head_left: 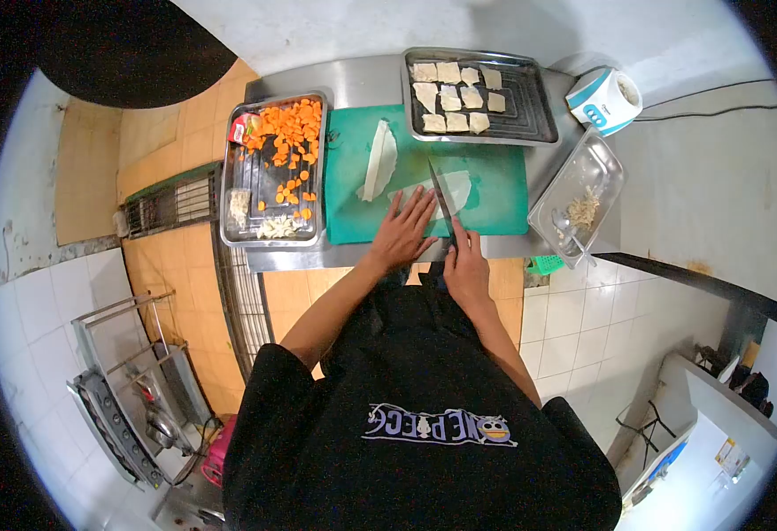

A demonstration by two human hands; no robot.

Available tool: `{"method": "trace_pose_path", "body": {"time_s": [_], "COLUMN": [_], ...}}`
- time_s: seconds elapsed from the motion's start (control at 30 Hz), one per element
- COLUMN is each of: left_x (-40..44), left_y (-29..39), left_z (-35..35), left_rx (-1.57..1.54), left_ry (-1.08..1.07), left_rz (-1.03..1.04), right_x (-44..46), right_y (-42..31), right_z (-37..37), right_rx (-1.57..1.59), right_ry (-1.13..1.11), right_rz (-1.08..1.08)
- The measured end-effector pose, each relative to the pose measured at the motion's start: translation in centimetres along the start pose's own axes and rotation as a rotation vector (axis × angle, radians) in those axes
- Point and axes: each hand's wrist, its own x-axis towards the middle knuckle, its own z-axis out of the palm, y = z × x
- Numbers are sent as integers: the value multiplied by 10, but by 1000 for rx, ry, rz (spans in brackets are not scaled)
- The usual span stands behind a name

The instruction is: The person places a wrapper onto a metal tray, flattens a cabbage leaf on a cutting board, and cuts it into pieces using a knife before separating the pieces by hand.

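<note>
A green cutting board lies on the metal counter. My left hand rests with fingers stretched out on the near left end of a thin, pale, flat slab. My right hand is shut on the handle of a kitchen knife, its blade pointing away from me across the slab, just right of my left fingertips. A second pale slab, long and narrow, lies further left on the board, apart from both hands. The slabs' kind cannot be made out.
To the left stands a metal tray with orange carrot pieces, pale chopped bits and a red packet. Behind, another tray holds several pale squares. At right are a clear container and a white-blue appliance.
</note>
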Motion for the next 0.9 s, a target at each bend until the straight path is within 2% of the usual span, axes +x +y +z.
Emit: {"method": "trace_pose_path", "body": {"time_s": [0.3,0.9], "left_x": [-2,-3], "left_y": [2,5], "left_z": [1,4], "left_rx": [19,-17], "left_ry": [-14,9], "left_rz": [-21,-46], "right_x": [0,-3], "right_y": [-10,-4], "right_z": [0,7], "right_rx": [-77,-85], "right_ry": [-130,-132], "right_rz": [48,16]}}
